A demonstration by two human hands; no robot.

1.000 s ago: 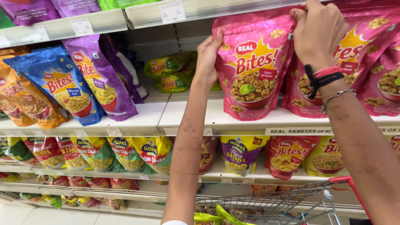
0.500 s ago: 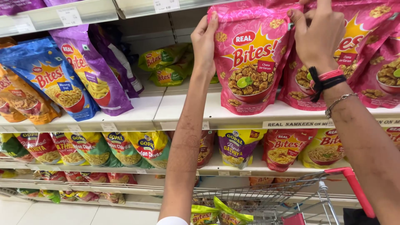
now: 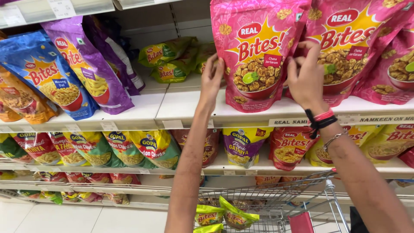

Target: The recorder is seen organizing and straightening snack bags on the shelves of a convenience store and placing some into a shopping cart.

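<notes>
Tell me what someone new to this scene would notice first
A big pink snack bag stands on the upper shelf, with the left hand at its left edge and the right hand at its right. Blue and purple bags lean at left, and a wire cart sits below.

- Glossy pink plastic snack pouch (image 3: 256, 51): yellow starburst, red oval.
- Shiny blue snack pouch (image 3: 47, 77): yellow starburst.
- Purple foil pouch (image 3: 92, 64).
- Yellow-green packets (image 3: 222, 215) in the wire cart (image 3: 276, 203).
</notes>
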